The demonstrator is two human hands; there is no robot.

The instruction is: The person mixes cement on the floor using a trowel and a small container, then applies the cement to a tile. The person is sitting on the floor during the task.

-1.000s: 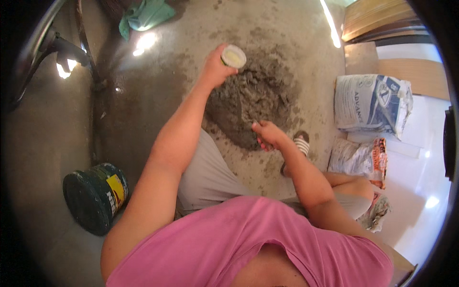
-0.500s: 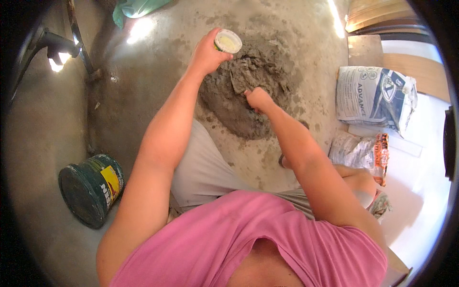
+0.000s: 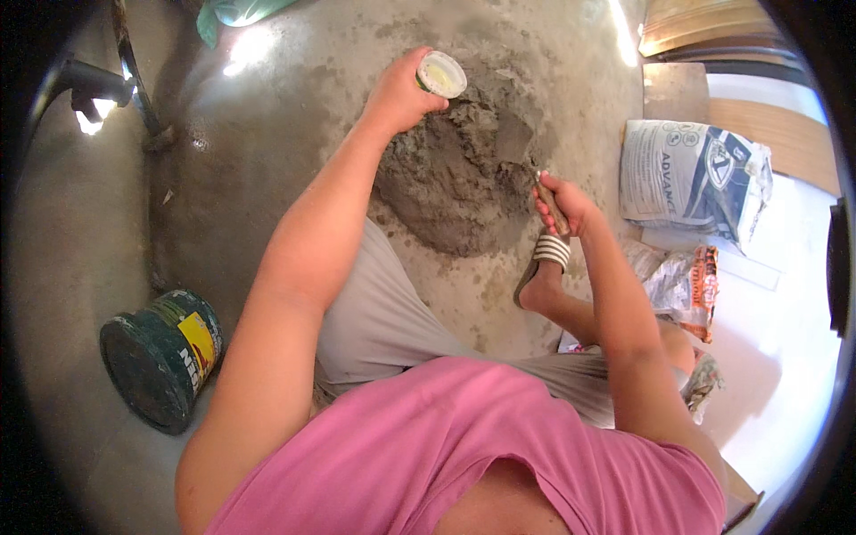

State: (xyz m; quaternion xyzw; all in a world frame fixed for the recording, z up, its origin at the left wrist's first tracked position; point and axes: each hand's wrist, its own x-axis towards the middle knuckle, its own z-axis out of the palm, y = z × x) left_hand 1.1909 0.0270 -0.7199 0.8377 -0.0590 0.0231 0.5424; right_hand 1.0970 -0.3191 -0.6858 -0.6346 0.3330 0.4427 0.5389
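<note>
Left hand (image 3: pixel 399 94) at upper centre of the frame, fingers closed round a small pale cup (image 3: pixel 441 74), held over the far edge of the mortar heap (image 3: pixel 455 178). Right hand (image 3: pixel 563 203) right of centre, clamped on a wooden trowel handle (image 3: pixel 553 209); the blade (image 3: pixel 514 143) lies in the heap's right side. Heap sits on the concrete floor (image 3: pixel 267 134), centre top. Striped sandal (image 3: pixel 542 265) just below the right hand. Dark bucket (image 3: pixel 160 357) lower left. Grey sack (image 3: pixel 691 178) at right, crumpled bag (image 3: pixel 682 285) beneath it.
</note>
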